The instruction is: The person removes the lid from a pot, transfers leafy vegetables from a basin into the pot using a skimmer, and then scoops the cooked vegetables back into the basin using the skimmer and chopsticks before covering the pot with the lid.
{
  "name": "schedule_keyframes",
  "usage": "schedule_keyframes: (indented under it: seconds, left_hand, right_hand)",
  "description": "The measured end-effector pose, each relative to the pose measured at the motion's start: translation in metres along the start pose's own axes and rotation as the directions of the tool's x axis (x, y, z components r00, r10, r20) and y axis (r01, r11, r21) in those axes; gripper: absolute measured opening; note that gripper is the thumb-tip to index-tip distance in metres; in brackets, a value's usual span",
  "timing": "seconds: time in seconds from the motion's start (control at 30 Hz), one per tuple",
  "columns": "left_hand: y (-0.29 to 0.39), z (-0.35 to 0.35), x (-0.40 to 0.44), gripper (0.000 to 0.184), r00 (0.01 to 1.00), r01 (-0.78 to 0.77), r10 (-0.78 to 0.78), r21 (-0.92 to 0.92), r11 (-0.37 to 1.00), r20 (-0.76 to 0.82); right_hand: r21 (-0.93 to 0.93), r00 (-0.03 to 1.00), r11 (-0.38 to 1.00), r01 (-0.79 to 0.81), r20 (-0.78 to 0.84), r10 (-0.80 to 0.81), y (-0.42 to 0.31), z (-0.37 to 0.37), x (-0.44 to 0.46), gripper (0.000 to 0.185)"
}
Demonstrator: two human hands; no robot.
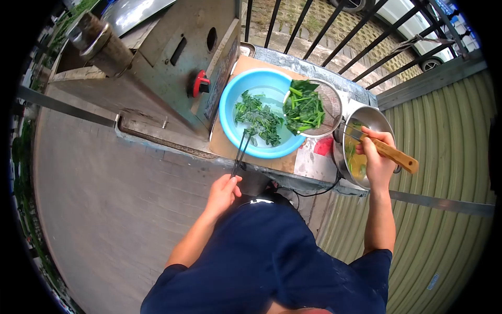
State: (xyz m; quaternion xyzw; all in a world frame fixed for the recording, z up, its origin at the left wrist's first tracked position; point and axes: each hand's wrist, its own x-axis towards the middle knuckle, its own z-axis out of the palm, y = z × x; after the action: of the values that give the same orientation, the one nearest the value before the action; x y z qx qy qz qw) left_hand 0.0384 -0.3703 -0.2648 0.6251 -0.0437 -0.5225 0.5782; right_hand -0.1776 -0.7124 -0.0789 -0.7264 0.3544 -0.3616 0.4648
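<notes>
My left hand point(224, 194) is closed around a pair of dark chopsticks point(240, 153), whose tips reach the leafy greens point(259, 119) lying in water in a blue basin point(226, 121). In my right hand point(377, 157) is the wooden handle of a wire-mesh strainer point(330, 105). More wilted greens point(303, 108) sit in the strainer and hang over its left rim, above the basin's right edge. Below the strainer's handle stands a metal pot point(384, 124) with yellowish liquid and a few green bits inside.
A metal cabinet point(172, 68) with a red knob point(200, 83) stands left of the basin. Behind the ledge runs a black railing point(298, 26). A dark cable point(319, 192) hangs below the pot, and corrugated sheeting point(444, 136) lies to the right.
</notes>
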Motion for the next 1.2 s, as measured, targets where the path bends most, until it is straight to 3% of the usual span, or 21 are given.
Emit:
schedule_keyframes:
  seconds: [0.07,0.13,0.23,0.27,0.37,0.47,0.57,0.6,0.67,0.73,0.87,0.93,1.0,1.07,1.2]
  left_hand:
    - [-0.004,-0.009,-0.006,0.027,0.999,0.002,-0.003,-0.037,0.999,-0.036]
    - [-0.006,-0.016,-0.008,0.027,0.998,-0.009,0.007,-0.032,0.999,-0.064]
    - [-0.008,-0.022,-0.017,0.027,0.997,0.005,-0.006,-0.018,1.0,-0.076]
    - [-0.006,-0.023,-0.016,0.028,0.998,0.011,-0.013,-0.027,1.0,-0.069]
    - [-0.006,-0.032,-0.017,0.028,0.997,-0.017,0.013,-0.058,0.998,-0.079]
    - [-0.013,-0.04,-0.008,0.028,0.995,-0.033,0.026,-0.071,0.997,-0.094]
    - [-0.008,-0.041,-0.008,0.028,0.996,-0.025,0.02,-0.055,0.998,-0.092]
    - [-0.007,-0.04,-0.007,0.028,0.996,-0.02,0.016,-0.05,0.999,-0.089]
    - [-0.001,-0.039,-0.001,0.027,0.999,-0.015,0.013,-0.052,0.999,-0.039]
    - [0.007,-0.037,0.005,0.027,0.999,-0.034,0.033,-0.043,0.999,-0.031]
    - [0.014,-0.032,0.011,0.027,1.0,-0.023,0.023,-0.007,1.0,-0.014]
    - [0.019,-0.027,0.012,0.026,1.0,-0.016,0.016,-0.003,1.0,0.012]
    - [0.023,-0.016,0.014,0.025,1.0,-0.022,0.022,-0.016,1.0,0.015]
    - [0.024,-0.01,0.019,0.025,1.0,-0.013,0.012,0.037,0.999,0.028]
    - [0.03,0.009,0.027,0.025,0.998,0.017,-0.025,0.126,0.992,0.059]
  right_hand:
    - [0.005,0.999,1.0,0.011,0.032,-0.011,-0.01,0.03,0.002,0.014]
    - [-0.174,0.983,0.971,0.166,0.1,-0.151,0.005,0.05,0.008,0.016]
    - [-0.42,0.907,0.807,0.414,0.267,-0.326,0.03,0.116,0.021,0.02]
    - [-0.485,0.893,0.757,0.438,0.331,-0.305,0.034,0.125,0.021,0.02]
    - [-0.486,0.856,0.716,0.5,0.4,-0.327,0.03,0.132,0.016,0.022]
    - [-0.48,0.86,0.719,0.503,0.364,-0.358,0.007,0.125,0.01,0.021]
    - [-0.424,0.906,0.804,0.416,0.266,-0.328,-0.011,0.122,0.005,0.019]
    - [-0.398,0.843,0.746,0.533,0.329,-0.426,0.002,0.127,0.01,0.019]
    - [-0.526,0.832,0.65,0.549,0.42,-0.362,0.015,0.132,0.012,0.019]
    - [-0.532,0.836,0.648,0.545,0.398,-0.377,0.014,0.129,0.008,0.019]
    - [-0.463,0.906,0.78,0.421,0.181,-0.382,-0.005,0.099,-0.001,0.016]
    - [-0.349,0.996,0.934,0.078,0.057,-0.061,-0.018,0.065,-0.009,0.013]
    - [0.065,0.993,0.995,-0.072,-0.089,0.077,-0.031,0.031,-0.019,0.011]
    - [0.071,0.974,0.996,-0.049,-0.216,0.064,-0.038,-0.013,-0.03,0.012]
    - [-0.098,0.882,0.994,-0.042,-0.471,-0.009,-0.023,-0.087,-0.051,0.011]
